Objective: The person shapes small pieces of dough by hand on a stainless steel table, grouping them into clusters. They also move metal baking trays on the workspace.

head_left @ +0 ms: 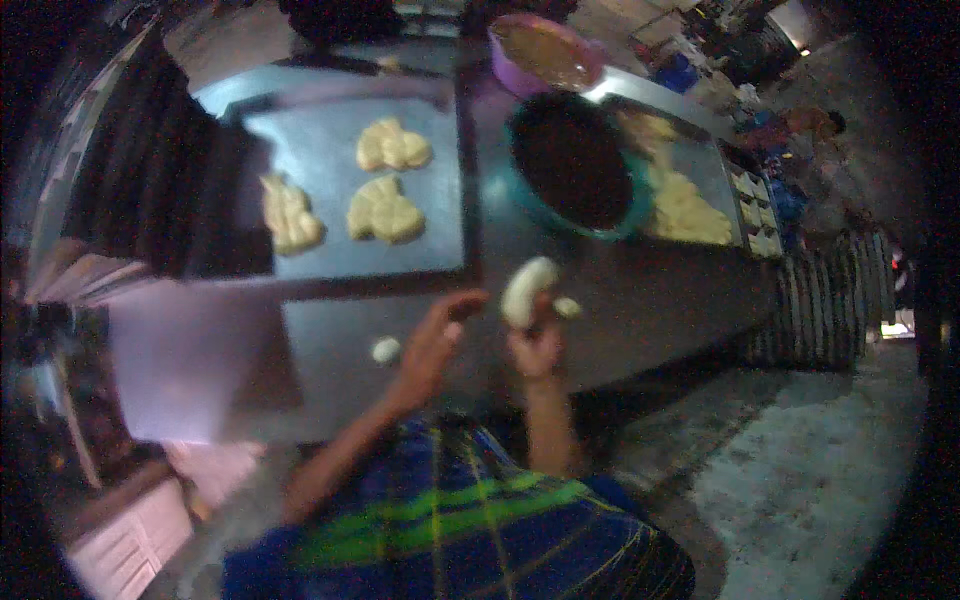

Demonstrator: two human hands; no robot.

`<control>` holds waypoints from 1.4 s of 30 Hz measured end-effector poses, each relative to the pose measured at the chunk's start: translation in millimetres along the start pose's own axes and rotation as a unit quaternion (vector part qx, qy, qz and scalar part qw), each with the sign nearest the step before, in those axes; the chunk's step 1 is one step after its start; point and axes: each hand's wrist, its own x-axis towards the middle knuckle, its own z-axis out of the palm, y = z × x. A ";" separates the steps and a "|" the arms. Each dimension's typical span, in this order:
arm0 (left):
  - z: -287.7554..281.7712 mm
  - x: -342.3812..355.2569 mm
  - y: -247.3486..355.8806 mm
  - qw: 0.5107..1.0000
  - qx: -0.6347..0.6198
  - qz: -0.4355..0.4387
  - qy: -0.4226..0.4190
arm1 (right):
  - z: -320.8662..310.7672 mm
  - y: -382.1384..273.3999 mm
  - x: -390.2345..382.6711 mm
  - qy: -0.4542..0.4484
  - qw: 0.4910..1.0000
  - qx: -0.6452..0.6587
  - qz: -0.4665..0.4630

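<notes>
My right fingers [544, 306] pinch dough [524, 291]; my left fingers [464, 302] are parted, empty. Three pieces [386, 210] occupy the far-left tray [315, 140]; the held dough is not yet there.

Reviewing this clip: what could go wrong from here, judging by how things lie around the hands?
1. The curved pale dough piece sticks up from the right hand, so it could bend or slip.
2. The small pale ball lies loose on the table beside the left forearm; a sideways sweep might knock it.
3. The two right-hand shaped pieces on the tray lie close together and might stick if nudged.
</notes>
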 end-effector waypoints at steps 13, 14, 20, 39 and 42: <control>-78.1 -40.7 -6.3 0.958 0.127 -0.111 0.230 | -11.3 -198.9 241.8 -0.339 0.347 -0.871 -0.078; -78.9 -41.9 -6.5 0.959 0.138 -0.109 0.223 | -17.2 -196.5 251.4 -0.362 0.311 -0.876 -0.067; -85.6 -62.3 -14.5 0.956 0.093 -0.115 0.254 | -14.8 -189.9 263.3 -0.389 0.436 -0.807 0.089; -29.7 -9.0 -24.3 0.934 -0.207 -0.288 0.038 | 41.9 -76.6 85.2 -0.283 0.903 -0.270 0.180; -5.1 -2.0 -5.8 0.910 -0.280 -0.303 0.046 | 35.7 -38.2 54.2 -0.273 0.909 -0.266 0.168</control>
